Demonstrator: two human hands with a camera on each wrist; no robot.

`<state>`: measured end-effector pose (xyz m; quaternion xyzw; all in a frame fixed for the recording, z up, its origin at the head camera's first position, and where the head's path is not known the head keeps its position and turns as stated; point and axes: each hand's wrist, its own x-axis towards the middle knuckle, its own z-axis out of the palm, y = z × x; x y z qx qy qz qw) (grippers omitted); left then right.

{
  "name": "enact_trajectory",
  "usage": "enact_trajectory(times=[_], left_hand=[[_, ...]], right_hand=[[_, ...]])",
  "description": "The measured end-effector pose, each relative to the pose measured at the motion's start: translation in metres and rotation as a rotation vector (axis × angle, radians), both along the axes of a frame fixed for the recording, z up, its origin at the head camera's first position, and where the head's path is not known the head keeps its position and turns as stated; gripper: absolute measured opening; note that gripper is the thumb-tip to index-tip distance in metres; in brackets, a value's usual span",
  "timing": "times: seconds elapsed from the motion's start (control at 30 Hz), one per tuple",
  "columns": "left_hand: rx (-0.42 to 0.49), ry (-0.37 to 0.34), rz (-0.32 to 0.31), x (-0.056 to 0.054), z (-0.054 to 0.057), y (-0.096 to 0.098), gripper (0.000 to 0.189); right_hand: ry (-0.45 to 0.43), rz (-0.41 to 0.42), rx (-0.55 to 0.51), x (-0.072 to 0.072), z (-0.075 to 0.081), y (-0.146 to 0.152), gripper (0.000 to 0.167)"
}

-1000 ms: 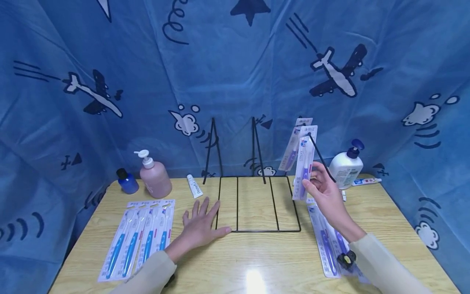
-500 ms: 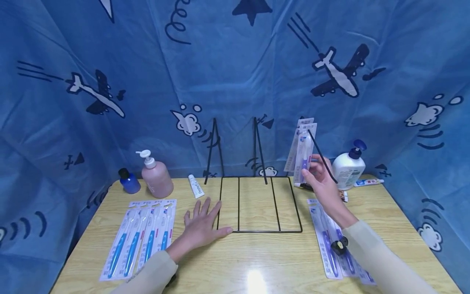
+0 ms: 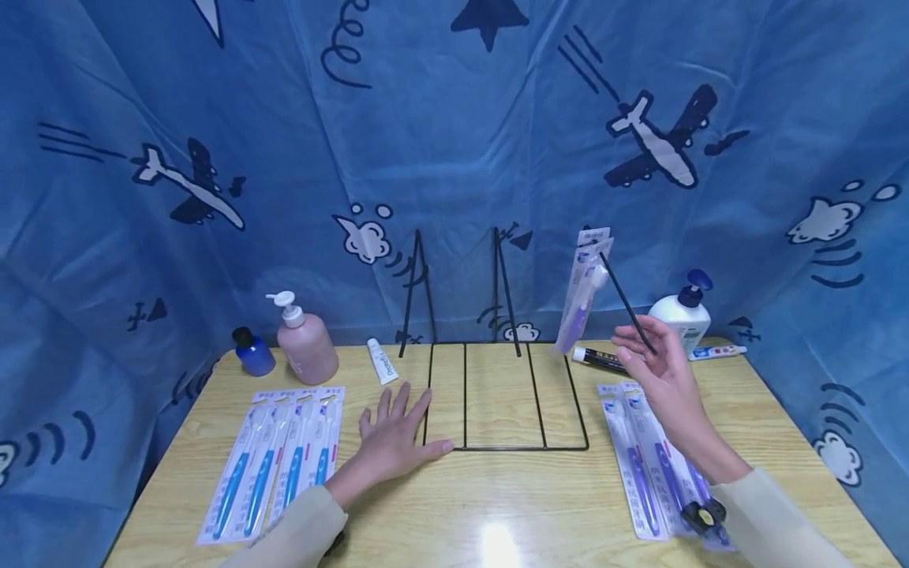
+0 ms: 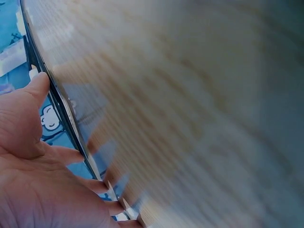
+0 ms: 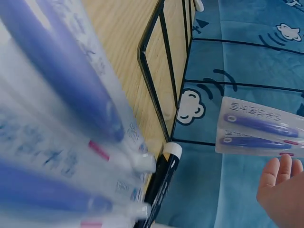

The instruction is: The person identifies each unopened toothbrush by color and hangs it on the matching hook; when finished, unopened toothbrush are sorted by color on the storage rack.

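Two packaged purple toothbrushes (image 3: 582, 292) hang together on the right arm (image 3: 625, 296) of a black wire rack (image 3: 465, 398). My right hand (image 3: 663, 371) is just to the right of them, fingers loosely bent and holding nothing; the front end of the rack's arm overlaps its fingers in the head view. In the right wrist view the fingers (image 5: 284, 172) are close beside the hanging packs (image 5: 259, 128). My left hand (image 3: 394, 438) rests spread on the table at the left side of the rack's base, thumb over its front left corner.
Packaged blue toothbrushes (image 3: 266, 465) lie at left, more purple ones (image 3: 642, 465) at right. Behind stand a blue bottle (image 3: 254, 355), a pink pump bottle (image 3: 308, 347) and a white pump bottle (image 3: 682, 315). Tubes lie near the rack, including a white one (image 3: 383, 361) and a black one (image 3: 600, 359).
My right hand has pushed the front toothbrush pack back along the rack's arm against the other, let go and drawn away to the right. The left hand stays in place.
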<state>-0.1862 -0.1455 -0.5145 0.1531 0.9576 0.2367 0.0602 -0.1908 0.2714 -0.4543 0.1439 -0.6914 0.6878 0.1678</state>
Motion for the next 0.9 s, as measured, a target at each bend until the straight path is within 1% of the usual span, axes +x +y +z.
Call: enact_trajectory(times=[0.07, 0.17, 0.27, 0.4, 0.47, 0.53, 0.63, 0.73, 0.8, 0.9], left_hand=[[-0.004, 0.002, 0.0, -0.001, 0.0, 0.001, 0.103], [-0.02, -0.005, 0.005, -0.002, 0.002, 0.002, 0.101], [-0.043, -0.013, 0.011, -0.002, 0.005, 0.004, 0.1], [-0.06, -0.025, 0.018, 0.0, 0.008, 0.004, 0.1], [-0.06, -0.024, 0.019, 0.0, 0.008, 0.004, 0.1], [-0.061, -0.024, 0.018, -0.001, 0.007, 0.004, 0.1], [-0.063, -0.029, 0.017, 0.0, 0.007, 0.004, 0.1], [-0.061, -0.03, 0.018, 0.0, 0.008, 0.004, 0.1], [-0.06, -0.029, 0.019, 0.0, 0.008, 0.004, 0.1], [-0.057, -0.03, 0.019, 0.0, 0.007, 0.004, 0.1]], right_hand=[[-0.015, -0.018, 0.024, 0.01, 0.003, 0.007, 0.048], [-0.051, -0.08, 0.108, 0.024, 0.003, 0.02, 0.048], [-0.114, -0.123, 0.153, 0.035, 0.0, 0.034, 0.047], [-0.235, -0.168, 0.208, 0.048, -0.005, 0.053, 0.046], [-0.31, -0.202, 0.287, 0.054, -0.008, 0.06, 0.051], [-0.398, -0.222, 0.364, 0.059, -0.011, 0.067, 0.061], [-0.58, -0.213, 0.454, 0.065, -0.016, 0.077, 0.077], [-0.752, -0.171, 0.527, 0.068, -0.023, 0.088, 0.087], [-0.836, -0.144, 0.563, 0.07, -0.028, 0.094, 0.092], [-0.907, -0.104, 0.608, 0.074, -0.038, 0.103, 0.095]])
